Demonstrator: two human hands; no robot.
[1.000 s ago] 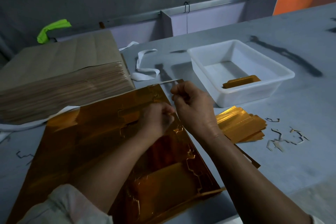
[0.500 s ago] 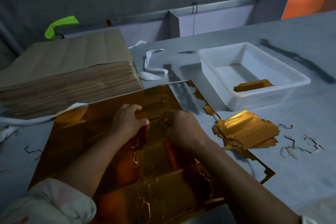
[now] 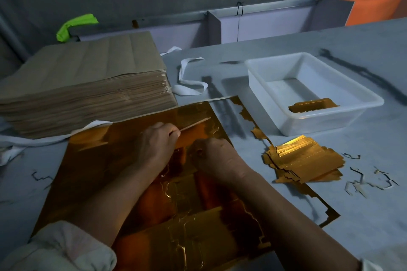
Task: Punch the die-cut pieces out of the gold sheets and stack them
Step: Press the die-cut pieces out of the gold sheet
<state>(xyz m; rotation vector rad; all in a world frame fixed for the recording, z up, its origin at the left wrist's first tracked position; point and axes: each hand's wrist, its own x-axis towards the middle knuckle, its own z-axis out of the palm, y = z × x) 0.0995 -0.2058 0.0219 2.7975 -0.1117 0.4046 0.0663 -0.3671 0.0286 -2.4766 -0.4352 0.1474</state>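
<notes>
**Head view**

1. The gold sheet (image 3: 105, 160) lies flat on the grey table (image 3: 330, 37), under both hands.
2. The left hand (image 3: 156, 143) sits over the far half of the sheet with its fingers curled. Thumb and forefinger pinch a lifted piece (image 3: 195, 123). The piece is seen edge-on as a thin pale line running up and to the right from the fingertips.
3. The right hand (image 3: 211, 156) rests on the sheet just right of the left fingers, knuckles up, fingers curled down and held together. Its fingertips are hidden under the hand, so it cannot be determined whether they pinch the foil or only press on it.
4. Die-cut outlines (image 3: 176, 191) show as bright creases in the sheet on the near side of both sets of fingers.
5. Right of the right-hand fingers, the sheet ends in a jagged leftover frame (image 3: 256, 133) with pieces already out.
6. Further right of those fingers, the stack of punched pieces (image 3: 308, 160) lies on the table beside the frame, with its edges not fully squared.
7. Beyond the stack, a white tray (image 3: 363, 103) holds a few more gold pieces (image 3: 312, 104) against its near wall.
8. Thin offcuts (image 3: 370, 182) are scattered on the table right of the stack.
9. Beyond the left fingers stands a tall block of brown sheets (image 3: 88, 86). A white strap (image 3: 189, 86) lies looped between the block and the tray.
10. A green item (image 3: 74, 24) sits behind the block, and an orange panel (image 3: 378, 4) stands at the far right
</notes>
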